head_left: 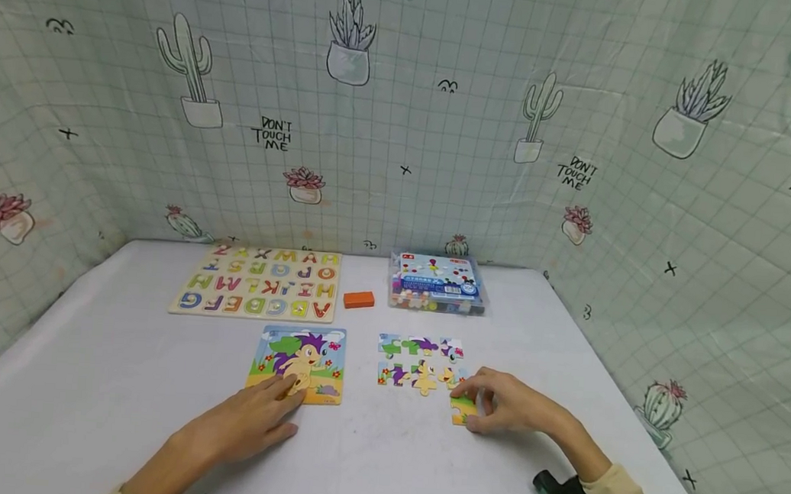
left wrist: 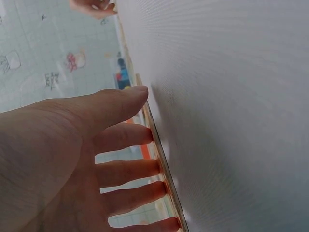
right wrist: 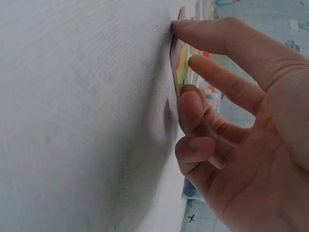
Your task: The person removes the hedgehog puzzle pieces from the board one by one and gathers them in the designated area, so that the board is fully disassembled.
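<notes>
My left hand [head_left: 245,424] rests with its fingers on the lower left of a square hedgehog picture board [head_left: 335,350]. In the left wrist view those fingers are nearly straight, with their tips on the board's edge [left wrist: 166,176]. To the right, my right hand [head_left: 505,402] pinches a yellow-green jigsaw piece [head_left: 461,412] between thumb and fingers. That piece [right wrist: 179,60] looks tilted off the tabletop in the right wrist view. Just beyond it lie two rows of jigsaw pieces: an upper row [head_left: 423,345] and a lower row [head_left: 398,374] with parts of a hedgehog.
Behind the picture board lies a wooden alphabet board [head_left: 255,283]. An orange block [head_left: 359,299] sits beside it. A clear plastic box [head_left: 437,284] of colourful parts stands at the back of the white table [head_left: 366,467]. Patterned cloth [head_left: 405,110] hangs around the table.
</notes>
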`<state>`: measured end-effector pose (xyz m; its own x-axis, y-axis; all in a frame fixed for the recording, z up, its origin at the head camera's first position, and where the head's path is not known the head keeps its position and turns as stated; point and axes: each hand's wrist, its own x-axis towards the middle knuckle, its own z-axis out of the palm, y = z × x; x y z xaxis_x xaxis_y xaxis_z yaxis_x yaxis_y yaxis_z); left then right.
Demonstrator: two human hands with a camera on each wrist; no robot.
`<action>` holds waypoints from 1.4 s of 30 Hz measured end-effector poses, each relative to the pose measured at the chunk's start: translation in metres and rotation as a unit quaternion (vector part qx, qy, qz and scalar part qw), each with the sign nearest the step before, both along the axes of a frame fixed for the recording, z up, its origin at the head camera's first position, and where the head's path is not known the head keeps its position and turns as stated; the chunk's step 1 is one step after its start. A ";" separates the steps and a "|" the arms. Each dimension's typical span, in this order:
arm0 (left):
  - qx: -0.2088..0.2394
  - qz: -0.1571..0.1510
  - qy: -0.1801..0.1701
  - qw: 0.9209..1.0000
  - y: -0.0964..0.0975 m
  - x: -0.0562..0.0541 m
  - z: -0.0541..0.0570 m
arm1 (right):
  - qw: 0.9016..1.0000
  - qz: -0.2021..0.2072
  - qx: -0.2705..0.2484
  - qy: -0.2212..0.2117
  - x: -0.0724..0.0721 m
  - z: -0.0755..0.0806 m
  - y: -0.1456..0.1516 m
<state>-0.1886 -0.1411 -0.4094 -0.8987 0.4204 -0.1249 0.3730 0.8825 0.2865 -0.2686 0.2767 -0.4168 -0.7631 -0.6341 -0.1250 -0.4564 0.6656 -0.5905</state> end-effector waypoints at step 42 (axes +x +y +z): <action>-0.022 0.040 0.001 0.999 -0.033 -0.001 0.001 | 0.985 0.102 0.064 0.120 -0.022 0.003 -0.236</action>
